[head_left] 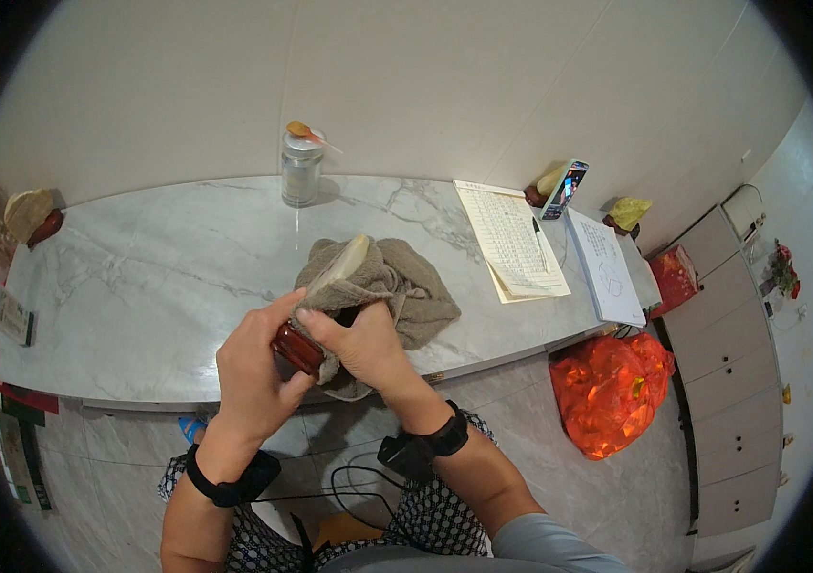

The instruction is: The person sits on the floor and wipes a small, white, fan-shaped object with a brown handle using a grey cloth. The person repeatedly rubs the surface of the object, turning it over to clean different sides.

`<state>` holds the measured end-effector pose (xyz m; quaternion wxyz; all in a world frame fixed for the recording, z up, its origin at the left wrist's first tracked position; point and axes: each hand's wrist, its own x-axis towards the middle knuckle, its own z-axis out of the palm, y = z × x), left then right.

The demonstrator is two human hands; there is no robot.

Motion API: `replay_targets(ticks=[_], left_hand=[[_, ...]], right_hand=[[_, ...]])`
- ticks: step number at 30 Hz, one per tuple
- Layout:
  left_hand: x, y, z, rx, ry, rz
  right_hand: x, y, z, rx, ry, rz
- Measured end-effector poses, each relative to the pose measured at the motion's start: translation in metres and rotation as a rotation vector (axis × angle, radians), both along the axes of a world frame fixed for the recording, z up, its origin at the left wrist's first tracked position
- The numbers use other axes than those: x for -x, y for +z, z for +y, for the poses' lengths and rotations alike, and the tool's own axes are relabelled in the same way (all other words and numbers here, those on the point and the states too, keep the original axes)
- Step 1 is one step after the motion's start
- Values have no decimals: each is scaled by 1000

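Observation:
My left hand [256, 365] grips the glossy reddish-brown base [297, 347] of a pale ornamental stone [343, 266]. The stone is tilted up and away from me, and the base is at its lower left end. A grey-brown towel [420, 304] wraps much of the stone and bunches on the marble-patterned table [163, 301]. With thumb and bent fingers, my right hand [363, 344] holds a fold of this towel against the piece. Its fingertips are hidden in the cloth. Both hands are above the table's front edge.
A lidded glass jar [302, 172] with an orange-handled brush [306, 131] on top stands by the wall. Handwritten sheets [506, 236], a notebook [607, 268] and a propped phone [565, 190] are at right. Other mounted stones [28, 215] line the ends. A red bag [610, 394] is below.

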<state>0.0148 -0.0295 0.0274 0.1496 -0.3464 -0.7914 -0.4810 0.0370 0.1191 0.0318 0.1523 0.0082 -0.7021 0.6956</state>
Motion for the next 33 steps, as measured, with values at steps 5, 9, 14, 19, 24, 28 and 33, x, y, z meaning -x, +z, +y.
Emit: replay_targets(ticks=[5, 9, 14, 19, 24, 28, 33], left_hand=[[-6, 5, 4, 30, -38, 135], [-5, 4, 8, 25, -90, 219], [-8, 6, 6, 80, -107, 240], [-9, 8, 5, 15, -140, 120], [-14, 2, 12, -249, -32, -210], [-14, 5, 13, -632, -192, -934], [-10, -4, 10, -721, -452, -1285]], right_hand=[[0, -4, -3, 10, -141, 39], [2, -7, 6, 285, -198, 24], [7, -17, 24, 310, -173, 116], [3, -8, 23, 478, -192, 132], [11, -13, 37, 785, -207, 92], [10, -16, 40, 856, -201, 69], [14, -39, 44, 566, -244, 203]])
